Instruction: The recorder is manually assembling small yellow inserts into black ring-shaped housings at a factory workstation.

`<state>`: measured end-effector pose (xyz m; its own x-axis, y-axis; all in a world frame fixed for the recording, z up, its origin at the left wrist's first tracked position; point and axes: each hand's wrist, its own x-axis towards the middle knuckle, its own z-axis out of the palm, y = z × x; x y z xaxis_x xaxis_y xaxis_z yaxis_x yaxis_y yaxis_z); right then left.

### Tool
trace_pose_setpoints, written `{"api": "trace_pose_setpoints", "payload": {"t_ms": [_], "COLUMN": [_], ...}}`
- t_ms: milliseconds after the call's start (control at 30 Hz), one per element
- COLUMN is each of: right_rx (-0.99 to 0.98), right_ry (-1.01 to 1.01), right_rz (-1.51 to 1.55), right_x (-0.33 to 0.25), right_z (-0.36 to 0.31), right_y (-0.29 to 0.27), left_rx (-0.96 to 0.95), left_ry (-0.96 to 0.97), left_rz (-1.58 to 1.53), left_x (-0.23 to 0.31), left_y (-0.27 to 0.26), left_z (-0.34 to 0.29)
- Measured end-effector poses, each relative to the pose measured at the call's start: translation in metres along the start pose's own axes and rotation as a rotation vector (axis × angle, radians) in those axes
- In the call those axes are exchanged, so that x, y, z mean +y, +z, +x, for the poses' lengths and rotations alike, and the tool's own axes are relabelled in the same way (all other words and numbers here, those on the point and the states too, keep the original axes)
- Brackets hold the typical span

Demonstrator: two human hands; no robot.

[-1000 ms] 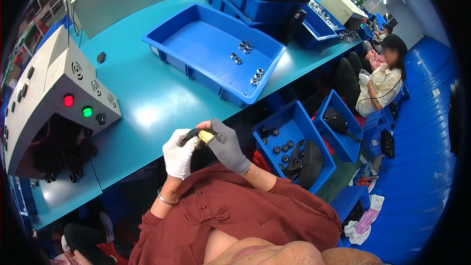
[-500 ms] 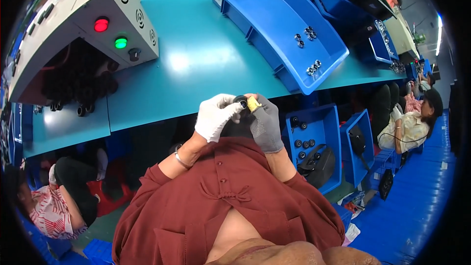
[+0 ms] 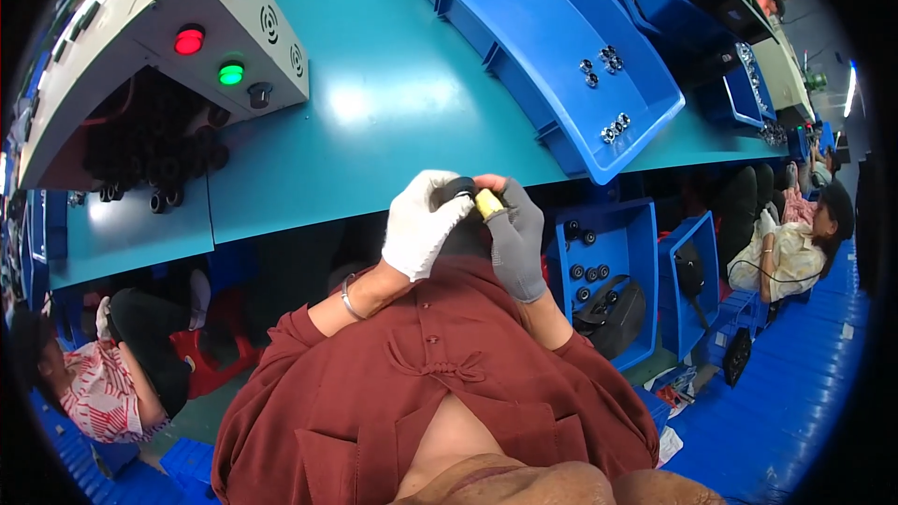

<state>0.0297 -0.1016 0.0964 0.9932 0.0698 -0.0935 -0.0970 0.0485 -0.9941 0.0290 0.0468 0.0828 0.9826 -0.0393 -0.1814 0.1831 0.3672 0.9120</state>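
By the teal bench (image 3: 374,159), left hand (image 3: 417,229) tight on black wheel (image 3: 457,188), less face-on than before; right hand (image 3: 517,241), grip unclear

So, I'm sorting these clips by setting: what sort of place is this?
Probably a factory workshop: there's a long teal bench, a machine with a red light, and a blue bin holding small shiny parts.

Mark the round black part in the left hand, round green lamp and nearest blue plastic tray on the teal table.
Round black part (image 3: 459,187), head view: upper surface.
Round green lamp (image 3: 231,74), head view: lens middle.
Blue plastic tray (image 3: 531,14), head view: bare floor.
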Motion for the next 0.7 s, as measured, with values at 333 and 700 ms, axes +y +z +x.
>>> {"api": "trace_pose_setpoints", "payload": {"t_ms": [333, 700], "right_rx": [-0.147, -0.051], "right_ry": [-0.244, -0.146], "right_rz": [-0.217, -0.150], "right_x": [-0.014, -0.012], "right_z": [0.015, 0.009], "right_y": [-0.010, -0.005], "left_rx": [-0.003, -0.083], "left_ry": [-0.059, -0.097], "left_rz": [0.070, -0.007], "left_x": [0.008, 0.001], "left_y": [-0.002, -0.007], "left_z": [-0.001, 0.002]}}
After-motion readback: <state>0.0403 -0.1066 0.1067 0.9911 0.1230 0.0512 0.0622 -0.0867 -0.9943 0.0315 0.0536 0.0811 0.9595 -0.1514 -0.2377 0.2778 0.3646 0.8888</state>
